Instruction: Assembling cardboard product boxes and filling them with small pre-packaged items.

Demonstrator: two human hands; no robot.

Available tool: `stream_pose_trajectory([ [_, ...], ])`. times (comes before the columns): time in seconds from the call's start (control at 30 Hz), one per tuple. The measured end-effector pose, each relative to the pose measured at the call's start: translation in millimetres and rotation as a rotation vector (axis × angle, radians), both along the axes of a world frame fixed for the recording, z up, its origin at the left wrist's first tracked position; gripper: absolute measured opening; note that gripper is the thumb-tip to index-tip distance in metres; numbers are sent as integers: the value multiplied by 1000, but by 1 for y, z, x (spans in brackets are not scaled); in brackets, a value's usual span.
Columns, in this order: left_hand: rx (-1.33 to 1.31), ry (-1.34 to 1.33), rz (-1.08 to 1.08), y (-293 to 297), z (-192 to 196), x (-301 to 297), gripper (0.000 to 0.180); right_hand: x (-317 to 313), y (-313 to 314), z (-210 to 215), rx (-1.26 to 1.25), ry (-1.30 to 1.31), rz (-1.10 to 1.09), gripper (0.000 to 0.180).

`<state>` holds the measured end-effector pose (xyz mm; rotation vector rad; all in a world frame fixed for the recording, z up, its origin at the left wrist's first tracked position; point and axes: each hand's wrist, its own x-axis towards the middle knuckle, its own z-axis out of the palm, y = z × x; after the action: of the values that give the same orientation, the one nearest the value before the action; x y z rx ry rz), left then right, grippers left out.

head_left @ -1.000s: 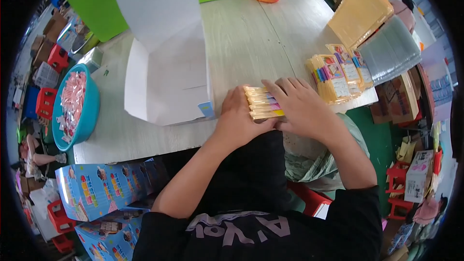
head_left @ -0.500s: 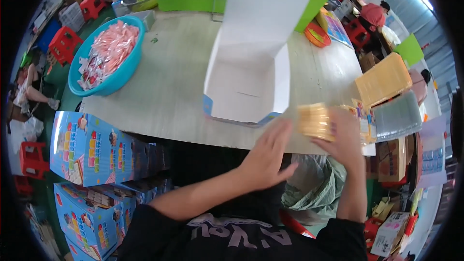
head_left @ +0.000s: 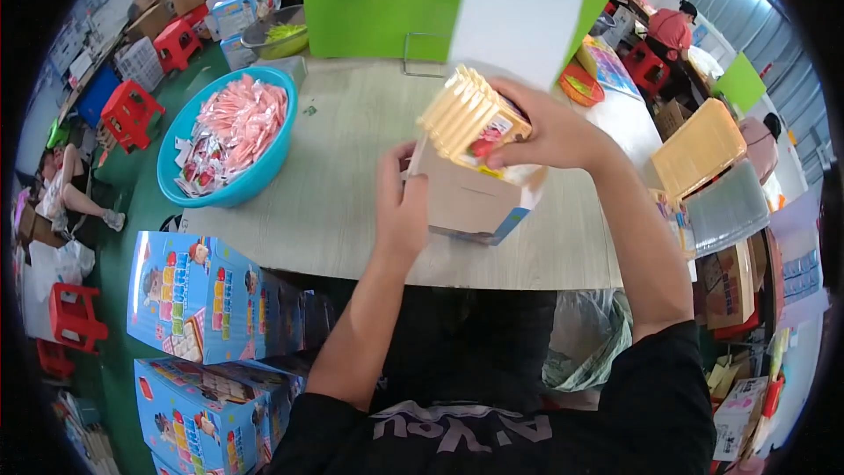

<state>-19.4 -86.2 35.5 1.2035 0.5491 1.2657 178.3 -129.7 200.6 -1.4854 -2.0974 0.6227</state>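
Note:
A white-lined cardboard box [head_left: 466, 198] with blue printed corners stands on the table in front of me, its tall white lid flap [head_left: 520, 13] raised at the back. My right hand [head_left: 549, 127] grips a stack of yellow snack packs [head_left: 455, 114] from the right, holding it tilted over the box opening. A strawberry picture shows on the near pack. At the box's left wall, my left hand [head_left: 402, 211] has its fingers and thumb closed on the upper edge. The stack hides much of the inside of the box.
A turquoise basin [head_left: 286, 136] of pink and white wrapped packets stands at the left. Printed blue boxes [head_left: 176, 299] are stacked below it. At right are an orange basket [head_left: 580, 81], a yellow tray [head_left: 699, 145] and a clear tray [head_left: 728, 211]. A green board [head_left: 374, 4] rises behind.
My right hand has carried the yellow stack leftward from the table's right side to above the box. The left hand has moved to the box's left wall. The box now sits tilted.

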Motion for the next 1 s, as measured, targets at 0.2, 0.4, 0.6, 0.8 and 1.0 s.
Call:
stream_pose_trajectory([
  [0.2, 125, 151, 208, -11, 12, 13, 32, 4, 15, -12, -317, -181, -40, 73],
  [0.4, 149, 151, 157, -19, 9, 29, 31, 9, 41, -37, -689, -542, -120, 74],
  [0.6, 97, 106, 103, -22, 9, 30, 30, 13, 42, -49, -837, -435, -276, 74],
  [0.8, 146, 142, 96, -20, 9, 30, 31, 10, 26, -67, 288, -764, -6, 52],
  [1.0, 140, 187, 100, -20, 8, 29, 31, -20, 23, -58, -279, -772, -18, 36],
])
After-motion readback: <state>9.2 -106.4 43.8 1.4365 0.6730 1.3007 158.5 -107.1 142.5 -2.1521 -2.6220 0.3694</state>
